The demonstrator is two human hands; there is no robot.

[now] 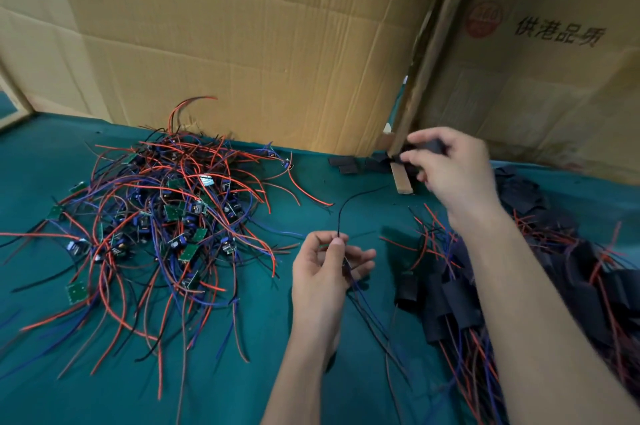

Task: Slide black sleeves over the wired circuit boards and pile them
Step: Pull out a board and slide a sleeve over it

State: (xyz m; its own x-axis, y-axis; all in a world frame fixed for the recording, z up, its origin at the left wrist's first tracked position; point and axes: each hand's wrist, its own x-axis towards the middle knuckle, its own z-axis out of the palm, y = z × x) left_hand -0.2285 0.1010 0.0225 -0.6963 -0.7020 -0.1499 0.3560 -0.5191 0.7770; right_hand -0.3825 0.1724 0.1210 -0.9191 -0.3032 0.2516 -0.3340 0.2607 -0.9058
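Nearest us, our left hand [325, 265] pinched a wired board [346, 263] upright between thumb and curled fingers, its black lead standing free so a sleeve could slip on. Beside it the sleeved pile [460, 300] lay within reach, the bare boards [166, 213] heaped left. Farther back, our right hand [450, 164] had closed its fingers on a black sleeve [433, 146] over the spare sleeves [349, 164].

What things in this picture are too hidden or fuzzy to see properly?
Head view only:
- Board held in the left hand: covered by its fingers; only wires show.
- Black sleeve in the right hand: motion-blurred, mostly hidden by fingers.
- Sleeved pile: partly hidden by the right forearm, cut off by the right edge.
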